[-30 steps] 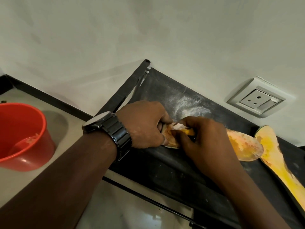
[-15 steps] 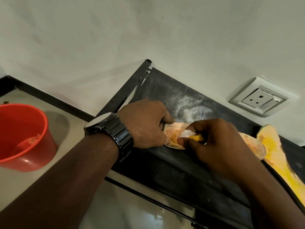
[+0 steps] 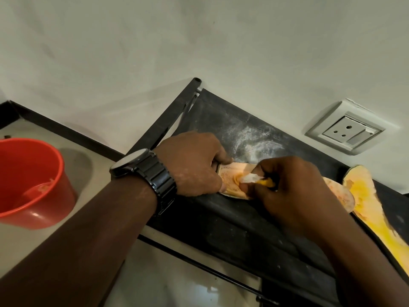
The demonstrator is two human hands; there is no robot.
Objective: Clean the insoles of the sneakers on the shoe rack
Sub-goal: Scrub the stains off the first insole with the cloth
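Note:
An orange insole lies flat on the black top shelf of the shoe rack. My left hand, with a black watch on its wrist, pins down the insole's near end with curled fingers. My right hand grips a small brush with white bristles and a yellow handle, the bristles pressed on the insole. The insole's far end shows beyond my right hand. A second yellow-orange insole lies to the right on the same shelf.
A red bucket stands on the floor at the left. A white wall socket is on the wall behind the rack. White powder dusts the shelf by the wall. A black skirting strip runs along the floor.
My right hand has stroked the brush back and forth along the insole and now works near its left end. My left hand has stayed in place.

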